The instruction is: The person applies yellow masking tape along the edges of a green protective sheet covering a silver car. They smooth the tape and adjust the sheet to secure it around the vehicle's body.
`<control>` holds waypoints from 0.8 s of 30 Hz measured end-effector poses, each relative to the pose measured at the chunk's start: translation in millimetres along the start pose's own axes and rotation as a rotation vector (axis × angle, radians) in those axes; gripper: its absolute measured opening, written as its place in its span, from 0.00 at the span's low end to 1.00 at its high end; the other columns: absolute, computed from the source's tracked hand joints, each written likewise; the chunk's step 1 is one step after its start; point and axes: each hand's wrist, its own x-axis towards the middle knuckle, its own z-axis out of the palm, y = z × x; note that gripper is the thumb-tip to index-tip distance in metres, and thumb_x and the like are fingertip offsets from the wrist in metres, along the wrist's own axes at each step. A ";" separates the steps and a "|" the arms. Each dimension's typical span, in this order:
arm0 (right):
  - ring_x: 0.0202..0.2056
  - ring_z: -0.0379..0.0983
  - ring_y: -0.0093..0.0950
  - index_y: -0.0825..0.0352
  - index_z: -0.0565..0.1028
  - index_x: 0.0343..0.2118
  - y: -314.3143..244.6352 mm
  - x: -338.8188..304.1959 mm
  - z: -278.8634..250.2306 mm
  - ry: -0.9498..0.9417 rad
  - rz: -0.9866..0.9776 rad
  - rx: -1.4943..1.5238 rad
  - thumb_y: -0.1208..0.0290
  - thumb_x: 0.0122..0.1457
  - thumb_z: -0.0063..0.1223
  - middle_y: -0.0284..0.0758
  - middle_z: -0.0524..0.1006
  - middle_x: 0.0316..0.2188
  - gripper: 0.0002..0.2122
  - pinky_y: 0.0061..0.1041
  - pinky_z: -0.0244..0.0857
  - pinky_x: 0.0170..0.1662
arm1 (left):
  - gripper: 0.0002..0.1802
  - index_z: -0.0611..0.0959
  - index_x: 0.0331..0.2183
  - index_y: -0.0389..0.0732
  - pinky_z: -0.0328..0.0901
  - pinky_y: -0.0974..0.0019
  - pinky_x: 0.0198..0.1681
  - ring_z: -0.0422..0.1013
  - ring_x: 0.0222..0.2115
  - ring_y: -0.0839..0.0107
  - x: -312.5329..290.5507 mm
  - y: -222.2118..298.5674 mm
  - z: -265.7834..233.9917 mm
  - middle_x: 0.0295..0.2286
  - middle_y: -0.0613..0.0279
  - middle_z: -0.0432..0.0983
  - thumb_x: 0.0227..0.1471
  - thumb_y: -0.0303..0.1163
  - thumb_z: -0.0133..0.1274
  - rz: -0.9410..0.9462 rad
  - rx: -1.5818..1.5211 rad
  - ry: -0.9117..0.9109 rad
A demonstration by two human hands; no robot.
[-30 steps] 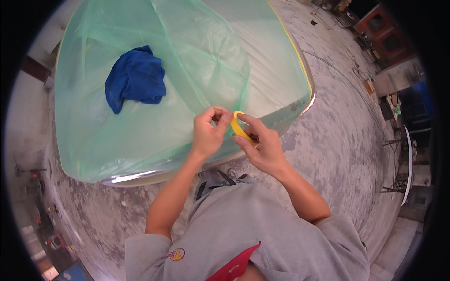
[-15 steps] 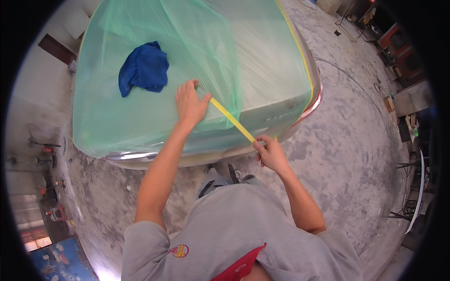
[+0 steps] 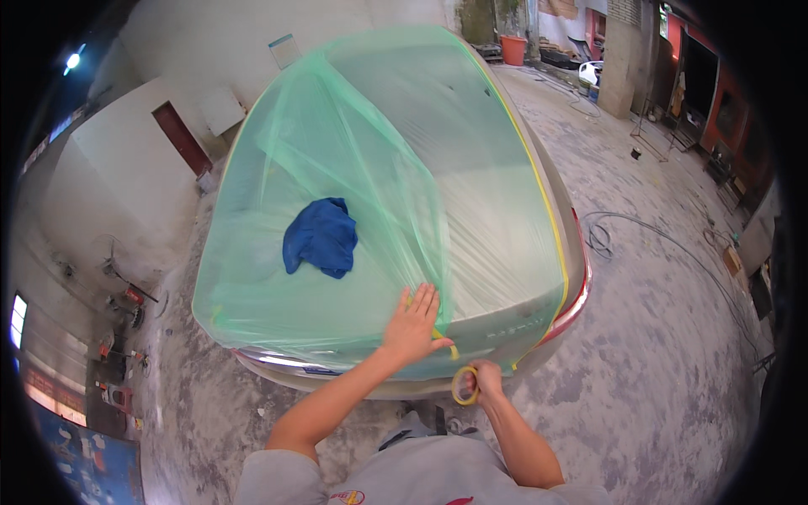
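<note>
A car point(image 3: 551, 160) seen from its rear end is draped in thin green plastic film point(image 3: 252, 290), edged on the right with yellow tape. My left hand point(image 3: 412, 326) lies flat on the film near the rear edge, fingers outstretched, pressing down over a strip of yellow tape point(image 3: 454, 351) whose loose end sticks out by the thumb. Lower and to the right, my right hand point(image 3: 487, 378) grips a roll of yellow masking tape point(image 3: 455, 388), held off the car. Left of my left hand, a crumpled blue cloth point(image 3: 321, 238) rests on the film.
Concrete floor surrounds the car. A grey hose point(image 3: 665, 231) curls across it on the right. Far off stands an orange bucket point(image 3: 512, 50), near a pillar point(image 3: 622, 71). A worn blue panel point(image 3: 93, 454) is at the lower left, with tools along the left wall.
The tape stretched between my hands is now separated from the roll. My left hand has flattened over the strip; my right hand has drawn back with the roll. The view has tilted up.
</note>
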 end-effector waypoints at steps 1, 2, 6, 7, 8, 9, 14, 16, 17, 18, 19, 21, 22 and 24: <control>0.15 0.74 0.27 0.67 0.80 0.47 3.7 -0.8 -3.1 0.119 0.067 0.060 0.68 0.74 0.53 0.35 0.80 0.23 0.09 0.29 0.66 0.19 | 0.69 0.66 0.72 0.25 0.43 0.38 0.80 0.51 0.78 0.47 0.1 -0.2 -0.7 0.75 0.36 0.58 0.55 0.79 0.57 -0.004 0.006 -0.004; 0.15 0.74 0.27 0.67 0.80 0.48 5.7 -6.6 -6.2 0.042 0.003 0.069 0.70 0.73 0.53 0.35 0.79 0.22 0.08 0.29 0.67 0.19 | 0.70 0.66 0.73 0.25 0.42 0.38 0.81 0.51 0.79 0.47 -0.4 0.9 -2.2 0.75 0.36 0.58 0.55 0.79 0.57 0.007 0.003 0.027; 0.17 0.74 0.25 0.67 0.79 0.51 -19.3 -66.9 -14.3 -0.009 -0.098 0.018 0.76 0.72 0.51 0.35 0.79 0.23 0.10 0.28 0.68 0.20 | 0.57 0.75 0.66 0.28 0.54 0.40 0.74 0.63 0.70 0.47 0.1 11.2 -18.4 0.66 0.41 0.72 0.58 0.70 0.64 -0.058 -0.176 0.173; 0.18 0.75 0.25 0.67 0.79 0.53 -36.1 -80.6 -11.3 -0.031 -0.137 0.021 0.77 0.72 0.50 0.35 0.79 0.24 0.11 0.27 0.68 0.21 | 0.53 0.78 0.64 0.29 0.59 0.42 0.71 0.68 0.66 0.48 0.6 15.9 -24.8 0.62 0.43 0.76 0.58 0.67 0.66 -0.103 -0.301 0.226; 0.18 0.73 0.22 0.68 0.78 0.61 -57.0 -90.1 -5.9 -0.075 -0.212 0.007 0.78 0.71 0.49 0.32 0.77 0.23 0.17 0.25 0.66 0.22 | 0.48 0.80 0.62 0.30 0.65 0.44 0.67 0.73 0.62 0.49 2.8 19.5 -32.5 0.58 0.46 0.80 0.59 0.64 0.68 -0.173 -0.440 0.246; 0.19 0.72 0.20 0.68 0.78 0.63 -79.3 -96.8 1.4 -0.081 -0.289 -0.031 0.77 0.71 0.50 0.31 0.76 0.23 0.18 0.24 0.65 0.23 | 0.44 0.81 0.59 0.31 0.68 0.47 0.62 0.75 0.56 0.53 5.3 25.7 -40.4 0.53 0.48 0.82 0.60 0.60 0.69 -0.203 -0.584 0.223; 0.24 0.66 0.16 0.70 0.71 0.72 -190.6 -86.6 46.3 -0.180 -0.696 -0.305 0.78 0.70 0.51 0.28 0.73 0.22 0.27 0.23 0.62 0.28 | 0.26 0.83 0.52 0.32 0.74 0.63 0.41 0.78 0.35 0.70 36.8 30.3 -80.2 0.37 0.59 0.85 0.66 0.45 0.68 -0.128 -1.122 0.134; 0.24 0.67 0.17 0.71 0.67 0.74 -226.4 -69.8 70.5 -0.186 -0.777 -0.437 0.78 0.69 0.51 0.28 0.72 0.22 0.29 0.23 0.62 0.28 | 0.21 0.84 0.48 0.32 0.73 0.66 0.39 0.77 0.33 0.75 58.4 11.6 -90.6 0.33 0.62 0.83 0.68 0.41 0.67 -0.171 -1.194 0.129; 0.24 0.67 0.17 0.71 0.65 0.75 -242.6 -60.5 84.6 -0.158 -0.770 -0.523 0.78 0.69 0.51 0.27 0.72 0.22 0.30 0.22 0.62 0.28 | 0.18 0.84 0.46 0.32 0.72 0.67 0.37 0.76 0.32 0.77 68.5 -2.8 -93.9 0.31 0.63 0.82 0.69 0.40 0.66 -0.190 -1.227 0.129; 0.26 0.69 0.17 0.71 0.62 0.76 -257.6 -53.3 95.8 -0.195 -0.745 -0.544 0.78 0.69 0.52 0.28 0.72 0.22 0.32 0.23 0.64 0.31 | 0.17 0.84 0.44 0.33 0.71 0.68 0.36 0.75 0.31 0.79 78.4 -21.2 -95.4 0.30 0.65 0.82 0.69 0.39 0.66 -0.173 -1.250 0.165; 0.26 0.68 0.18 0.72 0.64 0.75 -273.0 -42.0 111.3 -0.232 -0.803 -0.563 0.78 0.69 0.52 0.30 0.73 0.22 0.31 0.24 0.64 0.31 | 0.15 0.85 0.42 0.33 0.71 0.68 0.35 0.74 0.30 0.80 89.9 -39.7 -95.2 0.29 0.66 0.81 0.69 0.37 0.66 -0.157 -1.271 0.194; 0.25 0.67 0.19 0.73 0.66 0.73 -301.8 -17.9 141.4 -0.227 -0.829 -0.662 0.77 0.69 0.52 0.33 0.75 0.22 0.29 0.27 0.65 0.31 | 0.14 0.85 0.39 0.34 0.70 0.69 0.35 0.73 0.30 0.81 115.5 -81.6 -88.2 0.28 0.67 0.81 0.70 0.36 0.65 -0.135 -1.276 0.293; 0.23 0.73 0.27 0.69 0.70 0.71 -318.8 -3.3 155.4 -0.232 -0.837 -0.752 0.73 0.70 0.56 0.38 0.79 0.24 0.26 0.31 0.67 0.32 | 0.13 0.86 0.38 0.34 0.70 0.68 0.35 0.73 0.30 0.81 130.2 -106.9 -83.0 0.28 0.68 0.81 0.70 0.36 0.65 -0.130 -1.276 0.342; 0.25 0.77 0.37 0.66 0.74 0.68 -353.3 36.4 189.0 -0.279 -1.026 -0.938 0.70 0.71 0.58 0.42 0.82 0.27 0.24 0.35 0.70 0.33 | 0.12 0.86 0.38 0.35 0.70 0.68 0.35 0.72 0.29 0.81 164.8 -177.5 -70.4 0.28 0.69 0.81 0.69 0.35 0.65 -0.214 -1.127 0.461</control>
